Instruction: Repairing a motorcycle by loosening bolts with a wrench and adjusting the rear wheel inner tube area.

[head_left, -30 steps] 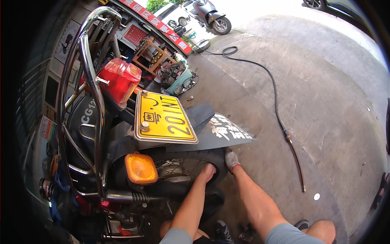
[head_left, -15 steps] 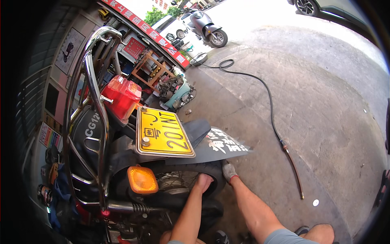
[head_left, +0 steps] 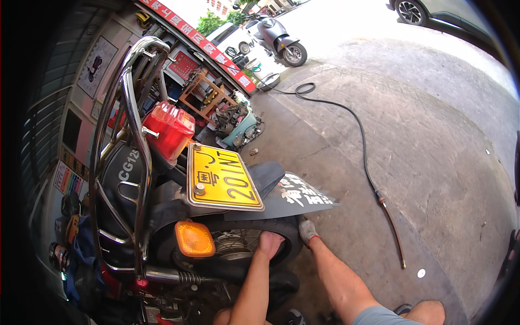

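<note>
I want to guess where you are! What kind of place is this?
Probably the yard outside a motorbike repair shop. The hands, left hand and right hand, are on a motorbike's rear tyre, a hose lies across the concrete, and shelves of parts stand behind.

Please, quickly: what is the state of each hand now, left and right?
Left hand: pressed on the rear tyre of the motorcycle, fingers curled over it.
Right hand: gloved, against the same tyre under the mudflap; grip cannot be told.
</note>
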Motion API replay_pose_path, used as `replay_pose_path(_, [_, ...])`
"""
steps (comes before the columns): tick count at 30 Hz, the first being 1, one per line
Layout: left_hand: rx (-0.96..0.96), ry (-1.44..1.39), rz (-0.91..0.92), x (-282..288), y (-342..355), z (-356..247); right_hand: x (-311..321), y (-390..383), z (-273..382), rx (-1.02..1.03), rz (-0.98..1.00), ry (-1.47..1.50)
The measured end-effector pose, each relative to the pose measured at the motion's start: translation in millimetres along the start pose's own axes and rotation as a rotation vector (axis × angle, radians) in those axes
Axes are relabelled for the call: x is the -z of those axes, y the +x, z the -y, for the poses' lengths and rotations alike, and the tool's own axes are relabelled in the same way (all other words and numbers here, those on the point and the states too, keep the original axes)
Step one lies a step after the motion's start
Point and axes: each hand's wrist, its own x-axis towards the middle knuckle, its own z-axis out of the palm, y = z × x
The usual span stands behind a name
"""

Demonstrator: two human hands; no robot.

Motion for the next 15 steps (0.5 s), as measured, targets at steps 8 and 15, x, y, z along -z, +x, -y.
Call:
replay_pose_path(8, [-0.052,-0.066,0.105,12.3,2.1,-2.3,-11.9,1.9,-11.7,0.165,-0.114,-0.119])
replay_pose_path(15, [-0.239,-0.279,0.150,-25.4,-9.5,-20.6,-19.3,2.3,-27.6,0.044,-0.092,0.031])
